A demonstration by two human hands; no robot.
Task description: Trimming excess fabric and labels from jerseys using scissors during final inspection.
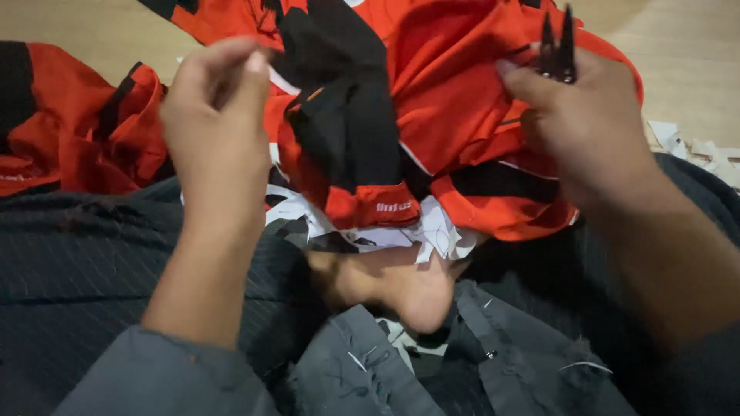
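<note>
Pinching a white edge of the red-and-black garment (432, 100) bunched on my lap, my left hand (216, 123) holds a closed grip that seems to lift the cloth taut. My right hand (590, 127) is clenched around small black thread snips (559, 50), blades pointing up, knuckles resting against the red fabric.

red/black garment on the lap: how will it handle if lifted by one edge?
Likely floppy: the red and black garment lies in deep folds and bunches where the left hand pinches it. Probably light, thin fabric. It may snag the black snips in the right hand.
</note>
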